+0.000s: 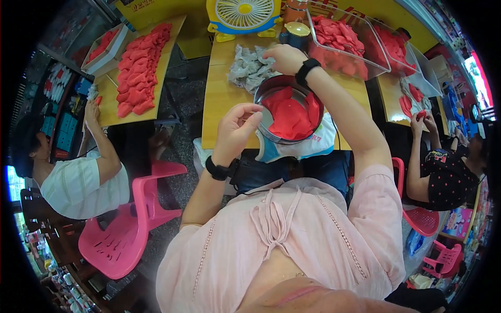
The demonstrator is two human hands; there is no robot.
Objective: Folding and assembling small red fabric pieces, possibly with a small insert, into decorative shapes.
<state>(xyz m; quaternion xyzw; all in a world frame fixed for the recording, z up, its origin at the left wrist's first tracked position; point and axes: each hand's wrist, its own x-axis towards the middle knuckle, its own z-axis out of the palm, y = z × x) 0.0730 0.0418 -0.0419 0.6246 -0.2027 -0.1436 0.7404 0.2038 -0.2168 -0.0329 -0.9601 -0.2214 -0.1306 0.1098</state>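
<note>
A round metal bowl point(260, 119) sits near the front edge of my yellow table, with soft red pieces of cloth-like material point(288, 119) inside. At the bowl's left rim is my left hand point(238, 130), its fingers curled and thumb brought to the forefinger; whatever they may pinch is too small to name. Beyond the bowl my right hand point(286, 59) reaches to the right edge of a crumpled greyish-white heap point(247, 67). Its fingers are bent together at the heap, and what they hold is hidden. A white and blue cloth point(308, 148) lies under the bowl, hanging over the table edge.
A yellow and blue fan point(244, 15) stands at the back, beside a lidded cup point(298, 33). Clear plastic bins point(350, 65) of red pieces are at back right. People work at tables on both sides. Red pieces point(140, 78) cover the left table; a pink chair point(121, 235) stands nearby.
</note>
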